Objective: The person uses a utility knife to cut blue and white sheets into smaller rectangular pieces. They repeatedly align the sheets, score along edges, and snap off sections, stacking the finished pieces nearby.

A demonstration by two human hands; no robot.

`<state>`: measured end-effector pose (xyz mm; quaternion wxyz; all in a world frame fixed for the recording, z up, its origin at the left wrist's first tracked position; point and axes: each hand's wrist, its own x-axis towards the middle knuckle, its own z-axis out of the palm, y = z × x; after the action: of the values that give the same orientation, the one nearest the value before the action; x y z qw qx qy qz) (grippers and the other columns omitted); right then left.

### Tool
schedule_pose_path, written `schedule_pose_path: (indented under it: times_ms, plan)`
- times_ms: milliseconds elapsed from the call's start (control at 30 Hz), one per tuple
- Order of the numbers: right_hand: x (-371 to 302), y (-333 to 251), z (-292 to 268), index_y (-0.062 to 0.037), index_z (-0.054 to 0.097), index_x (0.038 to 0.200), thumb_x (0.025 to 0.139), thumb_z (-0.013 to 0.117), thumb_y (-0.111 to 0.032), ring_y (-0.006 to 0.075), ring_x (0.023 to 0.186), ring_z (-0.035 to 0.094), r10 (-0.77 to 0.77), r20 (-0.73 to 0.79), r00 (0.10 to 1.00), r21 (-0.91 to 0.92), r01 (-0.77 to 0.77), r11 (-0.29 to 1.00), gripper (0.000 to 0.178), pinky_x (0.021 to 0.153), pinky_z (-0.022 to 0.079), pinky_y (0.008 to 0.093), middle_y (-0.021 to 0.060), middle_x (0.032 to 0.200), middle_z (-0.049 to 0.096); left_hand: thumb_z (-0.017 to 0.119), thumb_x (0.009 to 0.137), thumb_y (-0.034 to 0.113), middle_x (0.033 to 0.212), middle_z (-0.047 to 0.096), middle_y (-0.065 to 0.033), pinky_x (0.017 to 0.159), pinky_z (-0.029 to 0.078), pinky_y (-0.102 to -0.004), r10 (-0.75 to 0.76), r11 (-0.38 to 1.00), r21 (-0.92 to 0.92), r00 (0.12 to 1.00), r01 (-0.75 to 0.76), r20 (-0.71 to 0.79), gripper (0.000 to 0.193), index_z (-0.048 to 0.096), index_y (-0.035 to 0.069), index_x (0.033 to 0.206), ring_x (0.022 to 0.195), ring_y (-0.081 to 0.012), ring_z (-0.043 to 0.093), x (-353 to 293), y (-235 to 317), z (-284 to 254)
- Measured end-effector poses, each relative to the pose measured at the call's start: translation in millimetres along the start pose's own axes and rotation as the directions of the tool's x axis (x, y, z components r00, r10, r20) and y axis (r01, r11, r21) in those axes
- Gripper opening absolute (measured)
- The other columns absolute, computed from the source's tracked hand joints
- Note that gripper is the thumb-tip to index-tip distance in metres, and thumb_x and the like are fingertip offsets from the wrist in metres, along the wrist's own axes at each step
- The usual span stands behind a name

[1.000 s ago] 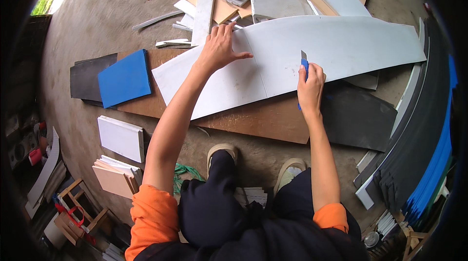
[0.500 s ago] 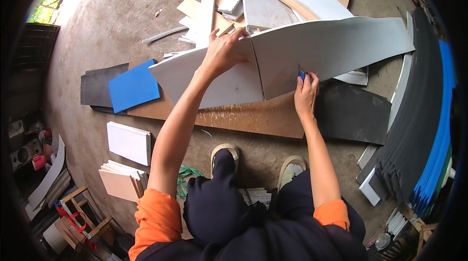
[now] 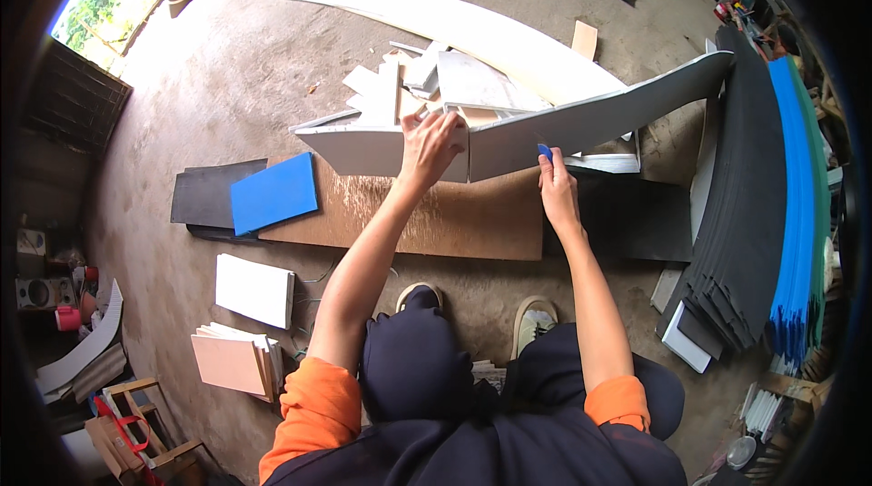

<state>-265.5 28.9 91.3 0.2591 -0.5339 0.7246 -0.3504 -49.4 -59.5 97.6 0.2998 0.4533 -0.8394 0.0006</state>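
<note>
A long grey-white foam-like sheet (image 3: pixel 604 109) is raised on its edge in front of me, with a dark cut line running down it and the two parts bent at that line. At its upper edge, just left of the cut, my left hand (image 3: pixel 431 152) is closed on the sheet. My right hand (image 3: pixel 559 193) pinches a small blue-handled cutter (image 3: pixel 545 153), close to the sheet's lower edge right of the cut. Beneath the sheet lies a scratched brown board (image 3: pixel 490 224) on the floor. The left fingertips behind the sheet are hidden.
White and tan offcuts (image 3: pixel 372 86) lie heaped beyond the sheet, by a long white strip (image 3: pixel 436 27). A blue panel (image 3: pixel 274 193) overlaps black sheets at left. Stacked white pieces (image 3: pixel 254 293) sit nearer me. Tall black sheets (image 3: pixel 749 204) and blue sheets (image 3: pixel 797 186) stand at right.
The sheet has tilted and bends more at the cut. My right hand with the cutter has come away from the sheet's face towards its lower edge. My view has shifted too.
</note>
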Motion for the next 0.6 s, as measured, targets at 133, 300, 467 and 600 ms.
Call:
schedule_pose_path:
  times_ms: [133,300,467,600]
  plan:
    - [-23,2,8,0.0008,0.04,0.102,0.082,0.049,-0.005,0.032,0.076,0.056,-0.281,-0.061,0.958,-0.006,0.281,0.96,0.022,0.069,0.045,0.0416,0.0214,0.089,0.053,0.075,0.061,0.02,0.087,0.058,0.0024,0.084,0.027,-0.0403,0.019,0.998,-0.068,0.997,-0.014,0.08,0.043,0.05,0.014,0.097,0.087,-0.0143,0.054,-20,16,5]
    - [-59,-27,16,0.0083,0.036,0.104,0.081,0.039,0.004,0.0435,0.09,0.051,-0.288,0.137,0.948,-0.05,0.297,0.954,0.024,0.077,0.042,0.0457,0.0305,0.095,0.049,0.069,0.067,0.018,0.087,0.058,-0.0024,0.084,0.024,-0.0413,0.104,0.98,-0.181,0.987,-0.08,0.126,0.04,0.049,0.008,0.1,0.089,-0.0185,0.054,-27,14,-5]
    - [-81,-57,14,0.0067,0.034,0.103,0.089,0.037,-0.008,0.0425,0.075,0.058,-0.15,0.155,0.976,-0.187,0.178,0.966,0.021,0.061,0.049,0.0461,0.0259,0.081,0.059,0.068,0.069,0.016,0.087,0.056,-0.0004,0.085,0.025,-0.0429,0.097,0.977,-0.197,0.99,-0.075,0.103,0.037,0.047,0.011,0.098,0.089,-0.0168,0.053,-39,16,0]
    - [-88,-71,15,0.0045,0.036,0.099,0.092,0.036,-0.018,0.0393,0.072,0.06,-0.045,0.148,0.988,-0.347,0.095,0.933,0.023,0.059,0.05,0.0449,0.0249,0.083,0.059,0.06,0.076,0.018,0.087,0.056,-0.0039,0.084,0.025,-0.0423,0.088,0.98,-0.19,0.989,-0.065,0.119,0.032,0.047,0.007,0.103,0.091,-0.0201,0.052,-46,22,1]
